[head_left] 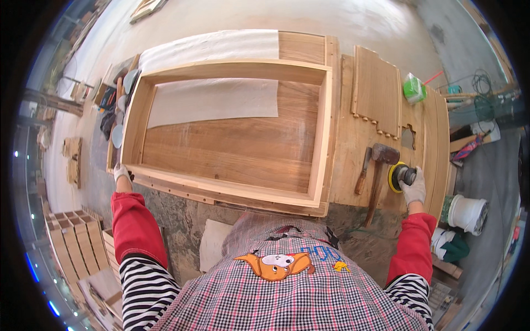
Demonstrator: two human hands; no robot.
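Note:
A rectangular pale wooden frame [322,132] lies over a brown board [237,143] and a white sheet [215,47] on the bench before me. My left hand [122,173], in a white glove, is closed at the frame's near left corner; a small dark thing shows by its fingers, too hidden to name. Far to the right, my gloved right hand [415,187] grips the black body of a sander [406,175] with a yellow-edged pad. Just left of the sander lie a mallet [385,154] and a slim wooden-handled tool [362,172].
Behind the mallet rests a wooden panel [377,91] with a notched edge. A green-and-white packet [414,90] stands beside it. Dark tools and round pale discs [117,135] crowd the bench's left edge. White buckets [466,214] stand on the floor at right, slatted wooden crates [74,243] at left.

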